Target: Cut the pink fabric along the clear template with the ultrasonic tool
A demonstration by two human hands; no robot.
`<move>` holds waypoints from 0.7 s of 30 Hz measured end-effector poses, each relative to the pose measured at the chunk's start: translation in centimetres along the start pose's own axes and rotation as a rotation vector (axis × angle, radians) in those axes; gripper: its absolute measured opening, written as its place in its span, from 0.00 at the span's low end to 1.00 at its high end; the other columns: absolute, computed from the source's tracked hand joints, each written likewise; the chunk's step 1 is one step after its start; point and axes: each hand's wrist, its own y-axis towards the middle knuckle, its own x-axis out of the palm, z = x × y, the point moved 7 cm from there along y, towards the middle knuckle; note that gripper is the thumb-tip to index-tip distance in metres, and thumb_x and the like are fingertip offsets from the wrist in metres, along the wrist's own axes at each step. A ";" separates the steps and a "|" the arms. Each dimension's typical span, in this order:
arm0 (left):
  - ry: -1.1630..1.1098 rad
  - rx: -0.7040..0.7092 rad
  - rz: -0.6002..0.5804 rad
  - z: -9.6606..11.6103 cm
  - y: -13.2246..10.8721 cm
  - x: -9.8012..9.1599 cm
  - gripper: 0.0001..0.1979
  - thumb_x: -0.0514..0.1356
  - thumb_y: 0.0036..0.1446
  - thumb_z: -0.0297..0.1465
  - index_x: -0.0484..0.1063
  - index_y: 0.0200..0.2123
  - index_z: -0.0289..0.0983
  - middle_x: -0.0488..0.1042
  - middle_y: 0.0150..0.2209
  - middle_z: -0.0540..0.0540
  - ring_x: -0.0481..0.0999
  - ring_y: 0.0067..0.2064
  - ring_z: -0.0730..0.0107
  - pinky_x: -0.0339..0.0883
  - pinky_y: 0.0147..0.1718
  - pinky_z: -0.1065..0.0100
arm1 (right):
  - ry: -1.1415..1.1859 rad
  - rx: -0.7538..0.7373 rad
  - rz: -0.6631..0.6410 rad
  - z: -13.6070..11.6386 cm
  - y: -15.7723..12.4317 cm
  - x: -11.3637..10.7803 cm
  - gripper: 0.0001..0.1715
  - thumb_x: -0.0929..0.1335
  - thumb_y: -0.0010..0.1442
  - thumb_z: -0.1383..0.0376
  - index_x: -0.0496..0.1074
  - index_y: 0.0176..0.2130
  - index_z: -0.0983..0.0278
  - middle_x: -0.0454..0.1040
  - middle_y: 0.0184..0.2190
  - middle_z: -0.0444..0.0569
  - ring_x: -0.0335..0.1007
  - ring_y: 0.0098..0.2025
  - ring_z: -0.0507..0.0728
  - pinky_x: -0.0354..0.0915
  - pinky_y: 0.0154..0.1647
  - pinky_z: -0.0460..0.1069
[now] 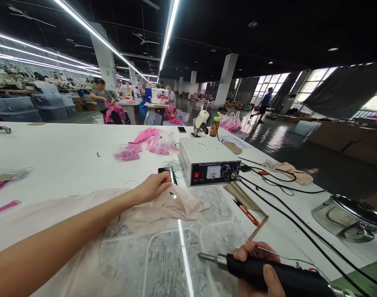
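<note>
While right hand [254, 252] grips tool [287, 278], left hand [153, 187] outstretched

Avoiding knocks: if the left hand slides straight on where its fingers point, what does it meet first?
Probably the dark flat device just past the left hand, then the white control box; depth is unclear.

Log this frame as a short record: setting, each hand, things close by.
setting: long white table in a large garment workshop
left hand: open, resting on pale pink sheer fabric
right hand: grip closed around black pen-shaped tool with metal tip
close by: white control box with dial; clear plastic compartment tray; red-handled snips
background: seated person handling pink cloth
</note>
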 end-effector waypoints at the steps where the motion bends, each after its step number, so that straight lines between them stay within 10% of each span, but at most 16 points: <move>1: -0.005 0.004 0.015 0.7 0.1 -0.2 0.15 0.59 0.66 0.36 0.69 0.51 0.34 0.72 0.48 0.43 0.76 0.44 0.63 0.73 0.42 0.58 | 0.008 -0.006 -0.004 0.0 0.1 -0.2 0.13 0.68 0.55 0.55 0.72 0.39 0.57 0.73 0.30 0.44 0.70 0.27 0.54 0.70 0.30 0.53; 9: -0.039 0.212 -0.161 7.4 -6.4 2.3 0.09 0.49 0.67 0.31 0.64 0.33 0.38 0.70 0.27 0.51 0.69 0.27 0.70 0.59 0.26 0.71 | 0.034 -0.032 0.050 -2.0 0.3 -1.2 0.12 0.69 0.52 0.55 0.72 0.35 0.60 0.72 0.26 0.44 0.68 0.22 0.52 0.68 0.24 0.51; 15: 0.003 0.263 -0.476 4.9 -14.6 3.7 0.08 0.54 0.61 0.25 0.69 0.31 0.41 0.74 0.30 0.52 0.75 0.30 0.70 0.60 0.26 0.74 | -0.009 -0.053 0.125 -3.9 -0.2 -1.9 0.13 0.70 0.50 0.55 0.73 0.33 0.62 0.72 0.24 0.44 0.66 0.20 0.51 0.66 0.22 0.50; 21: 0.054 0.343 -0.247 5.2 -13.8 4.5 0.10 0.52 0.67 0.30 0.74 0.40 0.38 0.75 0.40 0.45 0.77 0.36 0.66 0.69 0.36 0.70 | -0.034 -0.068 0.283 -4.2 -0.5 -1.2 0.14 0.69 0.44 0.56 0.72 0.30 0.64 0.70 0.21 0.43 0.63 0.19 0.51 0.63 0.20 0.48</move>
